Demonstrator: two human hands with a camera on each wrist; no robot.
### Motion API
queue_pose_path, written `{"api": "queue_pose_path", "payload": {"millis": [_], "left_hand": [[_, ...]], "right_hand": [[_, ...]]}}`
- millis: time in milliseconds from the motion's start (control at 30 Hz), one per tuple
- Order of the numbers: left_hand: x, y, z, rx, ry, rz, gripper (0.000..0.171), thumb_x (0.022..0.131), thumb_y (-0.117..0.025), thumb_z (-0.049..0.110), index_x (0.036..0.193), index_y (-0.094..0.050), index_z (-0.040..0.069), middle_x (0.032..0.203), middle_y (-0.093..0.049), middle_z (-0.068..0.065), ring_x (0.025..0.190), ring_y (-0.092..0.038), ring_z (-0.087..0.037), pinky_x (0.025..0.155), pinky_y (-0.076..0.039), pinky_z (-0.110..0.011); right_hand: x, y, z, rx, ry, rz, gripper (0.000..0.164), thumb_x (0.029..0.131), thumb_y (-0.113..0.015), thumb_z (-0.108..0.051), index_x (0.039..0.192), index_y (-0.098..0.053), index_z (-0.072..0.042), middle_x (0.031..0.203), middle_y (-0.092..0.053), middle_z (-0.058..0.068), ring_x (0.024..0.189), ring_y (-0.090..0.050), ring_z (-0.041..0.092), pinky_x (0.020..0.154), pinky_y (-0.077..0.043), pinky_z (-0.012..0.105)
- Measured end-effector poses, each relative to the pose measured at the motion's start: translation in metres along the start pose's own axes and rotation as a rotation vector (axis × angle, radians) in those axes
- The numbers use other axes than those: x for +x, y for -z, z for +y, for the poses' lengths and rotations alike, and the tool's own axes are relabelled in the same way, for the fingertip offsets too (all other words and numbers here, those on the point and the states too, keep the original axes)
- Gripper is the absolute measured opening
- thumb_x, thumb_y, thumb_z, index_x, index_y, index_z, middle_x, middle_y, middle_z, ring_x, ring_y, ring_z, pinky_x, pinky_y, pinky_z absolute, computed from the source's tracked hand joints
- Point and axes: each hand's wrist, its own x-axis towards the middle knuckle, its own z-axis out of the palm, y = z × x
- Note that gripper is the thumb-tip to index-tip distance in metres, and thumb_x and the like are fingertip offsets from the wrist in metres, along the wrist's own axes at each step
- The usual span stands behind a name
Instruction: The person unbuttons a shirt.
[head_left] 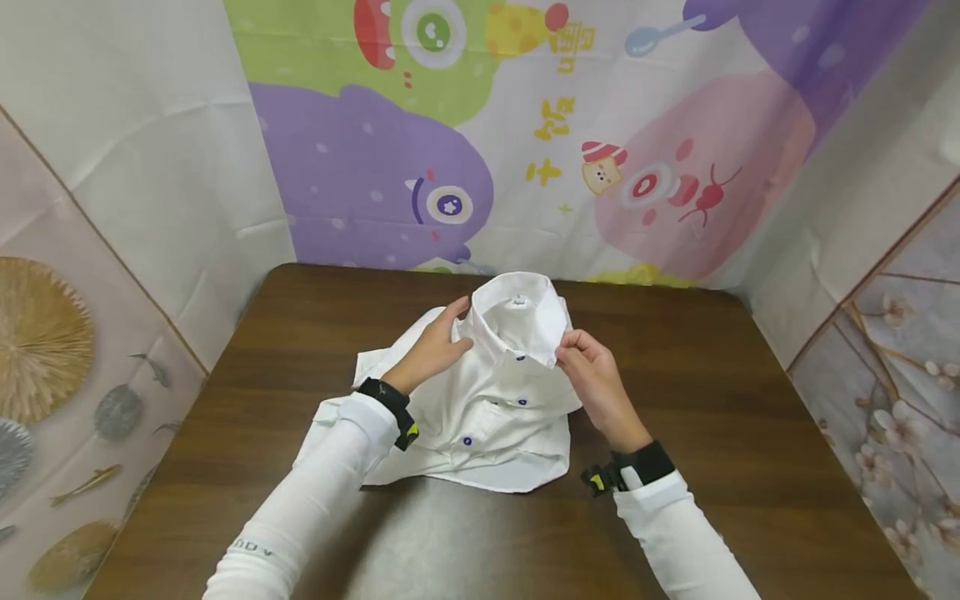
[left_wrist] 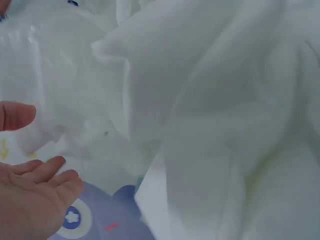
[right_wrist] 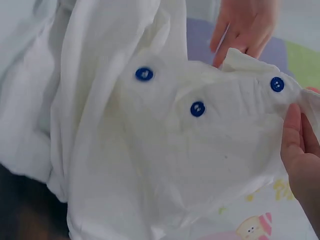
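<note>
A white shirt [head_left: 502,417] with blue buttons lies bunched on the table, its collar [head_left: 551,321] standing up at the far end. My right hand [head_left: 597,379] pinches the right point of the collar between thumb and fingers. Beside the collar's left side is my left hand [head_left: 435,348], thumb apart and fingers extended. In the left wrist view the left hand [left_wrist: 37,200] has a relaxed, spread palm with nothing gripped. The right wrist view shows the right hand [right_wrist: 302,142] holding the collar edge near a blue button [right_wrist: 277,84]. Cloth hides some right fingertips.
The shirt rests on a dark brown wooden table [head_left: 675,500] with rounded far corners. A cartoon-printed curtain [head_left: 555,217] hangs just behind the table's far edge. Patterned panels stand at the left and right. Each wrist wears a black strap [head_left: 647,463] with a small camera.
</note>
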Motion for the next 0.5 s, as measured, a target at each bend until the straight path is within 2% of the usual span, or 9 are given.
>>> {"api": "queue_pose_path", "payload": {"millis": [100,267,400,500], "left_hand": [[0.005,-0.004,-0.001,-0.076,0.043,0.024,0.064,0.079,-0.055,0.004,0.139,-0.033,0.000,0.136,-0.045,-0.023,0.130,-0.040,-0.034,0.108,-0.030,-0.046],[0.000,-0.007,-0.002,-0.153,0.072,0.082,0.043,0.074,-0.058,0.005,0.115,-0.052,-0.001,0.119,-0.055,-0.020,0.116,-0.049,-0.033,0.100,-0.037,-0.046],[-0.007,-0.006,0.000,-0.170,0.060,0.148,0.035,0.073,-0.057,0.005,0.107,-0.057,-0.002,0.106,-0.059,-0.016,0.101,-0.052,-0.028,0.091,-0.042,-0.042],[-0.012,-0.004,0.004,-0.223,0.028,0.185,0.026,0.074,-0.056,0.001,0.099,-0.059,-0.003,0.089,-0.058,-0.011,0.087,-0.052,-0.021,0.080,-0.043,-0.033]], "right_hand": [[-0.011,-0.004,0.000,-0.010,0.016,-0.009,0.017,0.088,-0.047,0.002,0.081,-0.054,-0.012,0.075,-0.048,-0.005,0.073,-0.046,0.008,0.069,-0.041,0.016],[-0.031,-0.008,0.002,-0.091,0.036,0.005,0.017,0.088,-0.048,0.002,0.082,-0.054,-0.012,0.066,-0.042,-0.008,0.064,-0.040,0.006,0.060,-0.033,0.018],[-0.041,-0.008,0.003,-0.146,0.055,0.009,0.017,0.087,-0.050,0.003,0.082,-0.054,-0.013,0.069,-0.045,-0.008,0.065,-0.042,0.004,0.059,-0.033,0.018],[-0.046,-0.006,0.006,-0.182,0.079,-0.010,0.017,0.087,-0.052,0.004,0.082,-0.054,-0.012,0.074,-0.050,-0.009,0.070,-0.046,0.004,0.063,-0.037,0.017]]}}
